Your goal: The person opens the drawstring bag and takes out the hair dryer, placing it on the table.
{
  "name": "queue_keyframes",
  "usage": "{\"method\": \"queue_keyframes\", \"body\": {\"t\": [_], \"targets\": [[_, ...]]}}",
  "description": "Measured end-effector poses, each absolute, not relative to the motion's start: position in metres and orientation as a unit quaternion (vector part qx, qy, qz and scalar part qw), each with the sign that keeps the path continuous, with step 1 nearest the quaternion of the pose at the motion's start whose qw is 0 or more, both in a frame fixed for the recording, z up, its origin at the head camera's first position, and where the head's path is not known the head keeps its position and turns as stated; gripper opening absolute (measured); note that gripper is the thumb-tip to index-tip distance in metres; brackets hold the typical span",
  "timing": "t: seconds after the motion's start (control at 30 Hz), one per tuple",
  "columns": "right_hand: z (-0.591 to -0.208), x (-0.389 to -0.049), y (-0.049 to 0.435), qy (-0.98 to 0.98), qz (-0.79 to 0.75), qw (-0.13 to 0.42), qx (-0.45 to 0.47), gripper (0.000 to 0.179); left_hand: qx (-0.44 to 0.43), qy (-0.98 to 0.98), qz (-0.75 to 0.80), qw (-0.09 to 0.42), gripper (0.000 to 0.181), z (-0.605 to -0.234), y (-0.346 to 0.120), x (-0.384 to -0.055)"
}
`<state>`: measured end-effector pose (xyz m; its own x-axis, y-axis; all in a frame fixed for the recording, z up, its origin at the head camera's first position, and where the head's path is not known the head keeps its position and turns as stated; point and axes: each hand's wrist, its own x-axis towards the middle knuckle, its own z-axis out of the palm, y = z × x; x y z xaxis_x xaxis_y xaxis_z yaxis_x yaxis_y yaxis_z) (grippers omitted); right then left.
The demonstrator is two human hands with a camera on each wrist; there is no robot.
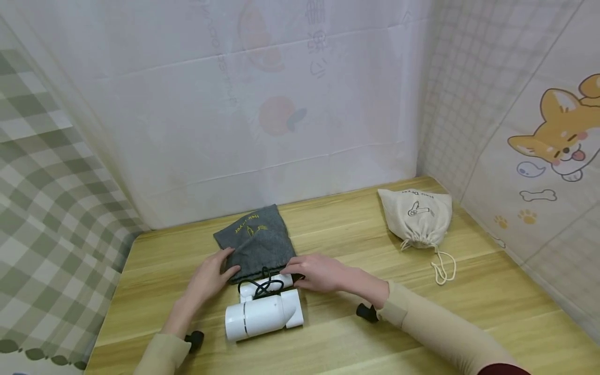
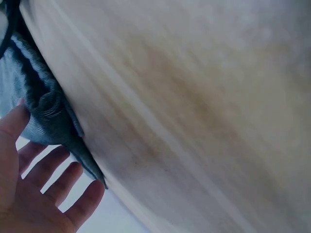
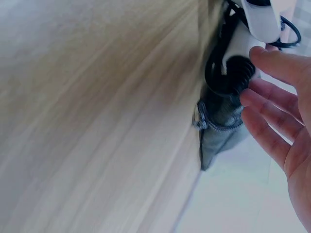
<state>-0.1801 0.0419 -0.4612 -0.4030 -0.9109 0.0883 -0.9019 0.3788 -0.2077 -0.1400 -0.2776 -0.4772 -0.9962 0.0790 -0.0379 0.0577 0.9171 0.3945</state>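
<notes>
A white folding hair dryer [image 1: 264,315] lies on the table, its handle [image 3: 238,41] folded alongside the barrel and its black cord [image 1: 269,284] looped over it. Just beyond lies a dark grey drawstring pouch [image 1: 262,250] with yellow lettering, its mouth toward the dryer. My left hand [image 1: 211,276] touches the pouch's left side near the mouth, fingers spread and thumb on the fabric [image 2: 46,109]. My right hand [image 1: 316,272] holds the handle's black cord end, thumb and fingers to either side, at the right corner of the pouch mouth.
At the back right, a full-looking cream drawstring bag [image 1: 417,216] printed "Hair Dryer" lies with its white cord [image 1: 440,265] trailing. Black fittings sit by both wrists. White curtain [image 1: 300,130] and checked cloths [image 1: 47,182] close in the wooden table [image 1: 356,219].
</notes>
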Motion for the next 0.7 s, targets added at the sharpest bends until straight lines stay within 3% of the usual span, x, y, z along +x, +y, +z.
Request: {"method": "queue_keyframes", "body": {"t": [0.43, 0.7], "targets": [[-0.461, -0.171, 0.08, 0.83, -0.152, -0.112, -0.525, 0.042, 0.018, 0.962, 0.269, -0.043, 0.062, -0.458, -0.273, -0.103], [-0.457, -0.171, 0.117, 0.849, -0.156, -0.145, -0.484, 0.056, 0.023, 0.962, 0.262, -0.074, 0.063, -0.45, -0.257, -0.081]]}}
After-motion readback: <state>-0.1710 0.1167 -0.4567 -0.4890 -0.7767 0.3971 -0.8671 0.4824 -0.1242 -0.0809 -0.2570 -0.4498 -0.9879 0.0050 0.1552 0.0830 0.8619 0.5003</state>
